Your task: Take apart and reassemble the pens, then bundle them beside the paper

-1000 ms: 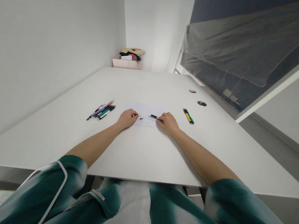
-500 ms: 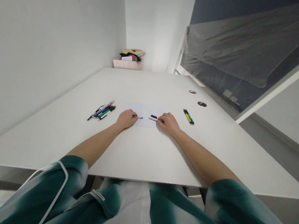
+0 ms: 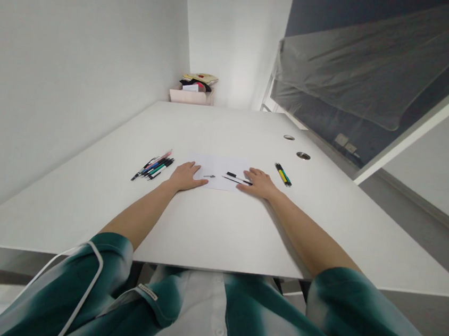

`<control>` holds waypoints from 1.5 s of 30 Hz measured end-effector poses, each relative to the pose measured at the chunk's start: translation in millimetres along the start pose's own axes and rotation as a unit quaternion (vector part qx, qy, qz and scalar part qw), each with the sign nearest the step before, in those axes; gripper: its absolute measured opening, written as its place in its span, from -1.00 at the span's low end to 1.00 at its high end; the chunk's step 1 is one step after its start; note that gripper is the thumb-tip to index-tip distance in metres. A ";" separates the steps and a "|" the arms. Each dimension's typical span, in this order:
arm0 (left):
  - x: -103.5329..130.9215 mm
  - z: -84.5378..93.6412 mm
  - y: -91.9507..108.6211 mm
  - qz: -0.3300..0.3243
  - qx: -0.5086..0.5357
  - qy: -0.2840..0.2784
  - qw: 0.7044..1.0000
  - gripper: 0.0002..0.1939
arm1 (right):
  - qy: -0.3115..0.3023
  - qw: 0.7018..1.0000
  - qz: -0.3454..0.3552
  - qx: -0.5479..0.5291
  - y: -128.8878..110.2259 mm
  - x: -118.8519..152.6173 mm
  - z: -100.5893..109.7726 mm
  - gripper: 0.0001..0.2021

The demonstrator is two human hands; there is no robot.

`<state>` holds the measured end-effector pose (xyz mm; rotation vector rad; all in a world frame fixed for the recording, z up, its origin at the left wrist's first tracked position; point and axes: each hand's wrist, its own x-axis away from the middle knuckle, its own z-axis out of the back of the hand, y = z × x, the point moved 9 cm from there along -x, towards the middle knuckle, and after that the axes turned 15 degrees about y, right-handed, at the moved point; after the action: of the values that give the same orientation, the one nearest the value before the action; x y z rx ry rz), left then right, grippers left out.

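Observation:
A white sheet of paper [image 3: 220,163] lies flat on the white table. My left hand [image 3: 185,176] rests at the sheet's left edge, fingers spread, holding nothing. Just beyond its thumb lies a small thin dark piece [image 3: 209,176], too small to name. On the right edge my right hand [image 3: 259,184] lies flat with its fingers apart. Beside its fingertips a black-and-white pen [image 3: 232,174] and a slim dark-tipped rod like a pen refill [image 3: 230,179] lie on the paper; their right ends reach the fingers.
To the left lies a bunch of several pens [image 3: 153,168]. Two markers, yellow and green [image 3: 283,175], lie to the right. Round cable holes [image 3: 303,156] are set in the table's right side. A box of cloth-like items [image 3: 192,96] stands at the far end.
Both hands have let go of the small pieces they were pinching and spread their fingers. The left hand has shifted slightly left, the right slightly right; the pieces now lie on the paper.

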<state>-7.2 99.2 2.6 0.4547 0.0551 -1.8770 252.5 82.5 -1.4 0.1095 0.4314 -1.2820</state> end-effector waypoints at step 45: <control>1.7 17.8 34.2 -0.116 0.007 0.070 0.991 -0.63 | 0.080 0.996 0.048 -0.002 -21.7 2.8 23.1 -0.44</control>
<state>18.6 81.0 24.7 0.6099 0.1953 -2.0716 238.4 66.3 22.1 0.2271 0.5592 -1.1818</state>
